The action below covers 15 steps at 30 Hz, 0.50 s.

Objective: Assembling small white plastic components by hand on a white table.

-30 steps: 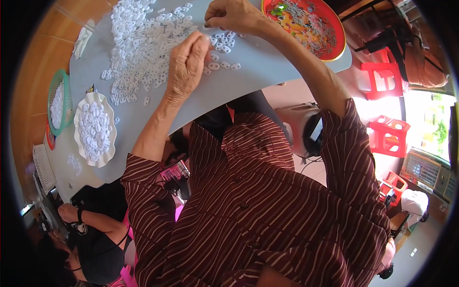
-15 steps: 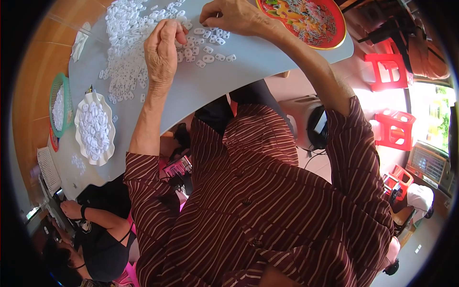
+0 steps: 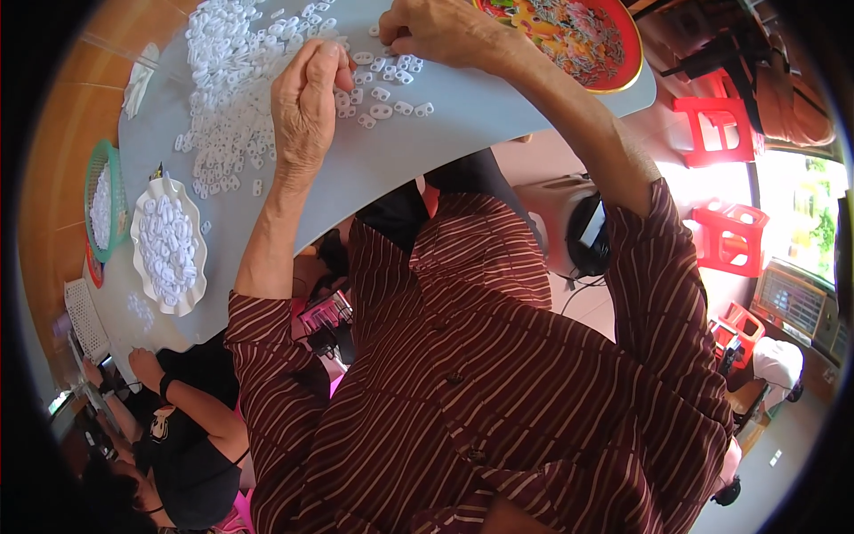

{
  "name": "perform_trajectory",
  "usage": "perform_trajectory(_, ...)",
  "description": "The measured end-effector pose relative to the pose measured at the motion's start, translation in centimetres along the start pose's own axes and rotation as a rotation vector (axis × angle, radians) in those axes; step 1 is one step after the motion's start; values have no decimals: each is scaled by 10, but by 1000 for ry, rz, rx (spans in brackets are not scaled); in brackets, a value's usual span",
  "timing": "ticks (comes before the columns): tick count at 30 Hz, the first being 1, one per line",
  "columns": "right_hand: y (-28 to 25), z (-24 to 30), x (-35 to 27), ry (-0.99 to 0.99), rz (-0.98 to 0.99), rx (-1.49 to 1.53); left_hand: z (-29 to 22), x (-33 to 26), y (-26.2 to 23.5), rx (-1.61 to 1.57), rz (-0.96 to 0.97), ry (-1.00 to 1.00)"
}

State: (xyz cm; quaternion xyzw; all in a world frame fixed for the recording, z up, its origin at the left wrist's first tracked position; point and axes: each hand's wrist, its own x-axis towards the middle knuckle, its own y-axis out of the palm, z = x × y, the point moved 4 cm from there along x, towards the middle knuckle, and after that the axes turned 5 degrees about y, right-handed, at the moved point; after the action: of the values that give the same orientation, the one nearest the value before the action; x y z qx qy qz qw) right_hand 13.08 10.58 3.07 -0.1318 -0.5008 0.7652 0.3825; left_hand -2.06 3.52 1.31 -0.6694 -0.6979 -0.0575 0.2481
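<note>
Left hand [image 3: 304,111] and right hand [image 3: 445,31] curled near white pieces [image 3: 381,111] on tabletop [image 3: 454,116]; grip contents unclear. Judged step: piece-handling; next needs fingertip precision.

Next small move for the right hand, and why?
Probably have the right hand pinch one of the loose white pieces beside it: its fingers curl down close to them, and they lie thinly spread on the grey table, likely easier to single out than the dense heap. Whether the left hand holds anything is unclear.
</note>
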Motion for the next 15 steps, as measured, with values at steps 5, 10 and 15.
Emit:
perform_trajectory(5, 11, -4, 11, 5, 42, -243, -2, -2, 4, 114, 60, -81)
perform_trajectory(10, 21, -9, 26, -222, 117, -343, 6, -1, 5, 74, 35, 16)
perform_trajectory(15, 19, 11, 22, -94, 63, -623, 3, -4, 6, 65, 33, 8)
